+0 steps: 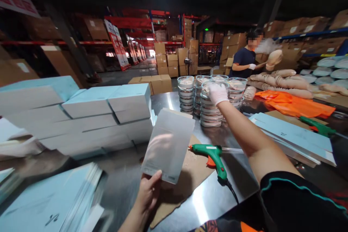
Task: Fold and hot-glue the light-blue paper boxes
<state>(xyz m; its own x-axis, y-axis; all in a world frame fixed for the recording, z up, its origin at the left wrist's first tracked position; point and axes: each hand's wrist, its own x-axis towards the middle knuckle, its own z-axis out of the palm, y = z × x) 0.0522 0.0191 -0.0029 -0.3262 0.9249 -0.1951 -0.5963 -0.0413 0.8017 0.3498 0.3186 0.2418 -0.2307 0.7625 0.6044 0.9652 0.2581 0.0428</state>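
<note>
The left hand (148, 192) pinches the flat box sleeve (168, 145) upright above the counter's near edge; the gloved right hand (216, 93) closes on the top dish (210, 105) mid-counter. Lift straight, keeping the stack steady.

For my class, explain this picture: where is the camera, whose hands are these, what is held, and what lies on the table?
The one picture comes from a camera worn on a person's head, looking down at their own bare arms. The left hand holds a flat pale sleeve by its lower edge. The right hand, in a white glove, rests on top of a stack of clear dishes. On the steel table lie a green glue gun on cardboard, pale blue boxes and flat sheets. A second person works at the far end.
</note>
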